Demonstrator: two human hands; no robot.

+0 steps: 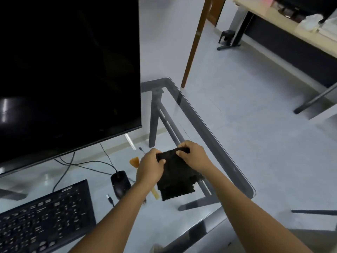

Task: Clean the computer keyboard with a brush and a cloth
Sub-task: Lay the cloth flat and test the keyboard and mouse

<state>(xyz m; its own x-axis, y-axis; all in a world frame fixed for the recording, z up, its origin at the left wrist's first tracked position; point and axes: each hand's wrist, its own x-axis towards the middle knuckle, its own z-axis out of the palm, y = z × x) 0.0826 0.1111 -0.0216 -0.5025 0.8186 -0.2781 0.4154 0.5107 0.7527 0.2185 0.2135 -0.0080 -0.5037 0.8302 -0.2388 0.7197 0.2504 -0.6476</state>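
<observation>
So the cloth [175, 177] is up off the desk [209, 125], held in the air over the right end of the glass, near the corner. Both hands have it by the top edge: the left hand [150, 168] has its fingers curled round the left part of that edge, and the right hand [194, 156] is bunching the right part between thumb and curled fingers. The rest just hangs down in loose folds, so its long axis runs roughly top to bottom, with the free ragged end pointing down at the desk.

The keyboard [45, 216] sits well apart, down at the lower left, its long side running from lower left up to the right toward the mouse [120, 182]. The brush [134, 161] lies on the glass under the left hand, bristles pointing away, pale handle toward the person. Most of it is hidden by that wrist.

What could go wrong, I reckon: the dangling end could drag over the brush or the mouse on the way to the keyboard and shove them around. There's a loose USB plug [109, 197] and cables [87, 163] lying between too, easy to snag. And the cloth is only held by one edge, so a sloppy regrip could drop it.
</observation>
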